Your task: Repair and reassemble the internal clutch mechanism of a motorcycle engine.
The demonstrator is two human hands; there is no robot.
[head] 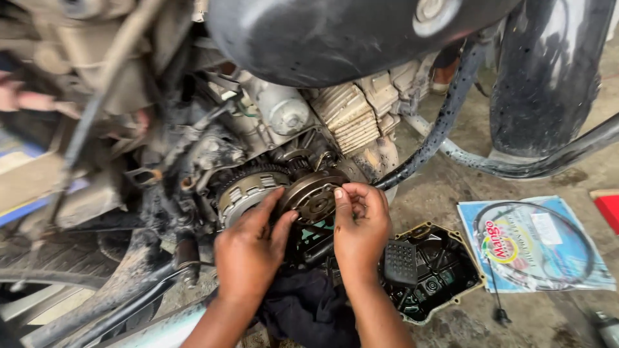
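Nearest the camera: both forearms rise from 6 o'clock, with a dark cloth [303, 309] bunched between them.
Left hand [250, 248]: back of the hand up, reaching toward 1 o'clock; its fingers [274, 209] are spread apart and laid over the lower left edge of the round clutch drum [314, 196], thumb tip on the drum's face.
Right hand [361, 222]: at 3 o'clock of the drum, its fingers [351, 191] curled together onto the drum's right rim, thumb pressed flat beside them; the grip looks pinched on the rim.
Clutch drum: brownish, round, sitting on the open side of the engine [284, 129], held between the two hands, touching both.
Toothed gear wheel [245, 187]: grey, greasy, just beside the drum at its 9 o'clock, partly covered by the left hand's fingers.
Engine cover [438, 270]: black, lying open side up on the floor at 4 o'clock of the right hand, near the wrist but apart from it.
Foot peg pad [400, 263]: dark ribbed rubber, resting at the cover's left edge.
Cable packet [535, 245]: blue printed bag with a coiled black cable, flat on the concrete floor [451, 187] at 3 o'clock, well apart from the hands.
Front tyre [548, 71]: black, upright, at 1 o'clock.
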